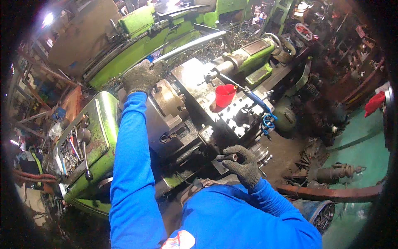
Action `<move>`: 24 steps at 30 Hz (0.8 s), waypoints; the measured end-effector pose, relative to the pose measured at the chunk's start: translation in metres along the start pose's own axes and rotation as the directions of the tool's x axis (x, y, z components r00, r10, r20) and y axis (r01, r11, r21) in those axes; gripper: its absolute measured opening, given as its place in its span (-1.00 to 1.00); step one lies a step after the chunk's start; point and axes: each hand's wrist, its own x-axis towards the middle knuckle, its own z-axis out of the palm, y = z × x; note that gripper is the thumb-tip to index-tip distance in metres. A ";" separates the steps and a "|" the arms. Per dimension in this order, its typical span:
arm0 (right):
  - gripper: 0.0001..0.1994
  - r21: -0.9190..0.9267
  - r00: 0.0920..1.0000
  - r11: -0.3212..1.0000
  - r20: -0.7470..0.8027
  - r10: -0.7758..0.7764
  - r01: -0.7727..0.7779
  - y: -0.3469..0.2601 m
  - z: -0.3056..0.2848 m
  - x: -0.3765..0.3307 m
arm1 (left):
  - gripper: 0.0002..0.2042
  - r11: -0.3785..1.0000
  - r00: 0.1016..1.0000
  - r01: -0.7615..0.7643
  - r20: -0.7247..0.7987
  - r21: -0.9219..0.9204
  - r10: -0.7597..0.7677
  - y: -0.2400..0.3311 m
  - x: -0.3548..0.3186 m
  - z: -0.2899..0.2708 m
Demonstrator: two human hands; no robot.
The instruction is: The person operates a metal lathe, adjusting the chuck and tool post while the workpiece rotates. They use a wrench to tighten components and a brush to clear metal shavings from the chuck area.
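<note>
A cluttered, dim workshop with a green floor surrounds a big green lathe (99, 124), its chuck (168, 101) near the middle of the view. A long metal bar (188, 45) runs from the chuck area up and to the right. A red cup (224, 95) stands on the carriage. The gloved left hand (141, 76) rests closed over the bar's near end above the chuck. The gloved right hand (242, 164) has its grip closed around a small dark handle (226, 157) at the lathe's front.
</note>
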 end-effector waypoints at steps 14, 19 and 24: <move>-0.53 -0.102 0.953 0.981 0.271 -0.133 0.166 0.036 -0.051 0.080 | -0.34 0.992 0.991 0.111 0.065 0.068 -0.115 0.001 0.004 0.006; -0.53 -0.148 0.868 0.916 0.404 -0.288 0.372 0.049 -0.060 0.093 | -0.42 0.985 0.987 0.135 0.067 0.108 -0.143 -0.001 -0.001 0.003; -0.54 -0.054 0.889 0.988 0.444 -0.108 0.147 0.042 -0.063 0.097 | -0.41 0.970 0.966 0.244 0.096 -0.021 -0.241 0.013 -0.004 0.000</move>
